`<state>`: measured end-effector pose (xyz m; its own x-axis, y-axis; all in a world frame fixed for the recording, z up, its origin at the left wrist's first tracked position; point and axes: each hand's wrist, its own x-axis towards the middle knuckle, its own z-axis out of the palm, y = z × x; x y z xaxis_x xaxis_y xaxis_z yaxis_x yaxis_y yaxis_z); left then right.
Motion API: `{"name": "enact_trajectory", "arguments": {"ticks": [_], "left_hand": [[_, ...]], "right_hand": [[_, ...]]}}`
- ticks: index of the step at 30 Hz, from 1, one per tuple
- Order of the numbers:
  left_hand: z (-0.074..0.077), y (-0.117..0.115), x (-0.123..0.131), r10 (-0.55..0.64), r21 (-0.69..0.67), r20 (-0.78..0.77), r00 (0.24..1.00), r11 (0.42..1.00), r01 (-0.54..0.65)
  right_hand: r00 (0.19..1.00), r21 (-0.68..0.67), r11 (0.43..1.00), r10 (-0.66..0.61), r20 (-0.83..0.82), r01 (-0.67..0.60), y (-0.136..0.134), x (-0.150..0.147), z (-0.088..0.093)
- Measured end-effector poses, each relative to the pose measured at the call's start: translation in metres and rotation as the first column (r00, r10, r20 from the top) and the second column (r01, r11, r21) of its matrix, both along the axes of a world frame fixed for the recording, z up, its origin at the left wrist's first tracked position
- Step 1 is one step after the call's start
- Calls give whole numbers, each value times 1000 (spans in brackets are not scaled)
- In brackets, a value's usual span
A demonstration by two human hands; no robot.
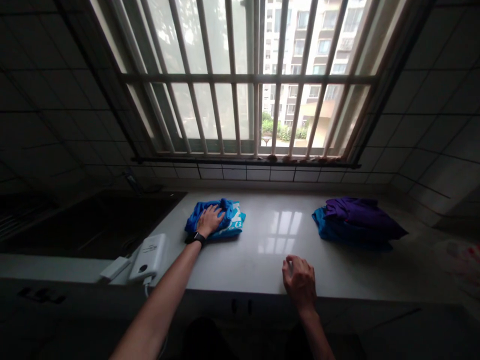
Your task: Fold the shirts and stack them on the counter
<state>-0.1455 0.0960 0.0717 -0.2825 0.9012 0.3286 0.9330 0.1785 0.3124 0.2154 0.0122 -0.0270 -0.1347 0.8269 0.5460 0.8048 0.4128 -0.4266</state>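
Observation:
My left hand (210, 220) lies flat with its fingers spread on a bundle of blue cloth (193, 218). Light-blue fabric with white lettering (237, 215) shows at the right side of this bundle. A dark smartwatch (199, 237) is on my left wrist. Near the counter's front edge, my right hand (300, 280) is loosely curled, its thumb apart from the fingers, and nothing shows in it. Farther right rests a second pile, with purple cloth (360, 215) on top of blue cloth (337, 237); neither hand touches it.
A white box-shaped device (149, 255) with a cable and a smaller white block (115, 268) sit left of my forearm. Beyond them is a dark sink (101, 220). A barred window (243, 78) rises behind the counter (247, 267). A blurry plastic bag (459, 257) lies far right.

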Motion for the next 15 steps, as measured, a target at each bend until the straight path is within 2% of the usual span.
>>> {"name": "enact_trajectory", "arguments": {"ticks": [2, 5, 11, 15], "left_hand": [[-26, -4, -3, -15, -69, -17, 1000, 998, 14], [-42, -4, -13, -39, -108, -43, 998, 994, 34], [-41, 1, -17, -67, -143, -107, 992, 988, 52], [-40, -2, -11, -160, -193, -161, 974, 973, 128]], "right_hand": [[1000, -4, 1000, -1, 11, 1, 0, 1, -1], [1000, -3, 1000, -10, 19, 10, 0, 2, -1], [1000, -7, 1000, -6, 14, 6, 1, 2, -4], [1000, -23, 1000, -16, 7, 17, 1, -1, -4]]}}
